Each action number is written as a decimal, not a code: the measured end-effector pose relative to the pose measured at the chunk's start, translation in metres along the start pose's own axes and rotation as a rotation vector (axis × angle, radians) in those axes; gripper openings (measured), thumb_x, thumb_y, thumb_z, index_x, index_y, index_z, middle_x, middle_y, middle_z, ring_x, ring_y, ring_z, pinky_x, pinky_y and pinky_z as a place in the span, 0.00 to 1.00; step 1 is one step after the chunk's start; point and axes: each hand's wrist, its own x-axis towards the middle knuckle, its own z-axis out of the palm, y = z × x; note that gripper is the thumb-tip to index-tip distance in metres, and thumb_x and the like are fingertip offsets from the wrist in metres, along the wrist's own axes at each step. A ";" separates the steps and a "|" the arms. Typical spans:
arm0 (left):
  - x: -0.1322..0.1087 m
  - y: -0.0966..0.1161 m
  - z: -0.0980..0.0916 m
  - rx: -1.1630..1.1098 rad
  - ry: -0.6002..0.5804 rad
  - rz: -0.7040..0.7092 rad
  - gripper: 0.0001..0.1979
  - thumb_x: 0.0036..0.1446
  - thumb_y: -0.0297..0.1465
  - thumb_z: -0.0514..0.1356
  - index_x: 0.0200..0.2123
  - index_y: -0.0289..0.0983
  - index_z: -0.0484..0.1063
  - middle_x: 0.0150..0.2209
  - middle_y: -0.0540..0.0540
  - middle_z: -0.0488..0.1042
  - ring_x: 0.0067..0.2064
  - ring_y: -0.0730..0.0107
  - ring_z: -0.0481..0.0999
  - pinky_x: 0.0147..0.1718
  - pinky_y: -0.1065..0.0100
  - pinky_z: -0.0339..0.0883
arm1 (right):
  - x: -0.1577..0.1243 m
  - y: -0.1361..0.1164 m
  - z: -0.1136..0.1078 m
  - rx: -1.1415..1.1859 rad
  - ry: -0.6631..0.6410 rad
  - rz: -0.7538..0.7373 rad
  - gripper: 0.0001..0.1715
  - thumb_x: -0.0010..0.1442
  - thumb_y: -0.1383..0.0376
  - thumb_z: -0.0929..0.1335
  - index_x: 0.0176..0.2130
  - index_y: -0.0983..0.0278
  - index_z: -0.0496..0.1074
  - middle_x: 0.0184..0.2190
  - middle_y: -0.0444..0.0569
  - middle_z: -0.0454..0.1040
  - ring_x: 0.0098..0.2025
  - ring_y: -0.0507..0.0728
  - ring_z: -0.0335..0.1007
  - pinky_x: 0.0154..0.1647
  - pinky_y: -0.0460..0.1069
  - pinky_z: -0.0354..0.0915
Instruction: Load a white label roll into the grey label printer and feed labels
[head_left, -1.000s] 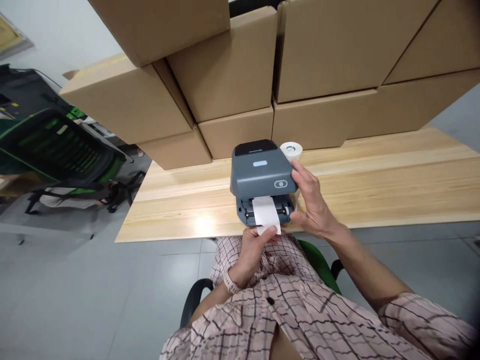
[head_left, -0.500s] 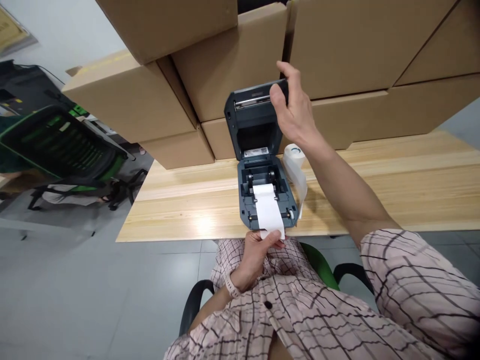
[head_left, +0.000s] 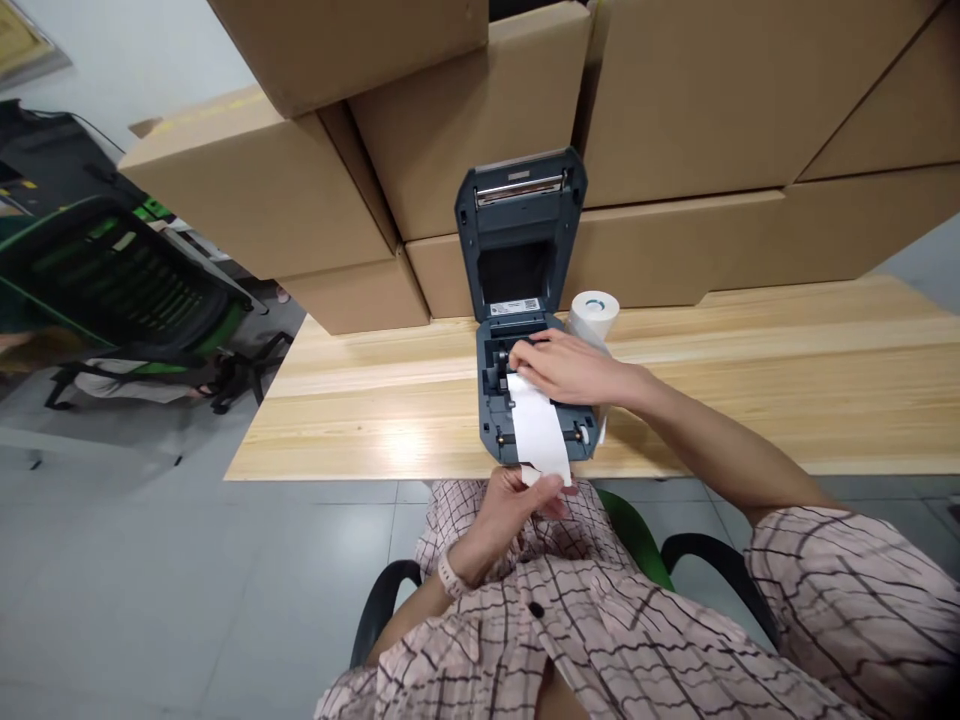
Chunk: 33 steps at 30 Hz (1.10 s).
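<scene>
A dark grey label printer (head_left: 491, 415) sits at the table's front edge with its lid (head_left: 469, 235) raised. A strip of white paper (head_left: 538, 425) runs from inside the printer out over its front lip. My left hand (head_left: 517, 505) pinches the paper's free end between thumb and fingers, just past the table edge. My right hand (head_left: 562, 368) lies in the printer's roll bay, at the inner end of the strip; its fingers are bent and their tips are partly hidden. A roll of white labels (head_left: 595, 312) stands behind the printer's right side.
Stacked cardboard boxes (head_left: 480, 120) line the back of the wooden table (head_left: 375, 410). At the left stands a black and green office chair (head_left: 112, 280), with part of another person beyond it. Chair armrests flank my lap.
My right hand has left the raised lid and come down into the printer's bay. My left hand keeps its pinch on the paper. The lid leans back, free of any hand.
</scene>
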 end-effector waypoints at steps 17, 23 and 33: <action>0.087 0.114 -0.053 1.060 0.315 0.339 0.42 0.57 0.38 0.64 0.73 0.39 0.60 0.39 0.42 0.83 0.35 0.54 0.79 0.38 0.60 0.67 | 0.007 0.004 -0.007 0.117 -0.230 -0.041 0.05 0.68 0.64 0.61 0.41 0.59 0.66 0.35 0.48 0.79 0.38 0.60 0.74 0.67 0.68 0.56; 0.085 0.112 -0.069 1.006 0.172 0.413 0.46 0.54 0.29 0.57 0.77 0.36 0.53 0.27 0.51 0.76 0.27 0.64 0.70 0.33 0.65 0.62 | -0.004 0.012 -0.030 0.350 -0.169 -0.061 0.18 0.70 0.55 0.65 0.54 0.60 0.72 0.47 0.53 0.80 0.50 0.62 0.77 0.57 0.61 0.70; 0.087 0.101 -0.065 0.896 0.266 0.354 0.45 0.55 0.30 0.59 0.77 0.36 0.55 0.32 0.48 0.80 0.29 0.66 0.70 0.34 0.66 0.60 | -0.149 0.073 -0.043 0.605 0.243 0.084 0.27 0.68 0.56 0.74 0.65 0.44 0.74 0.53 0.57 0.83 0.47 0.58 0.84 0.40 0.50 0.77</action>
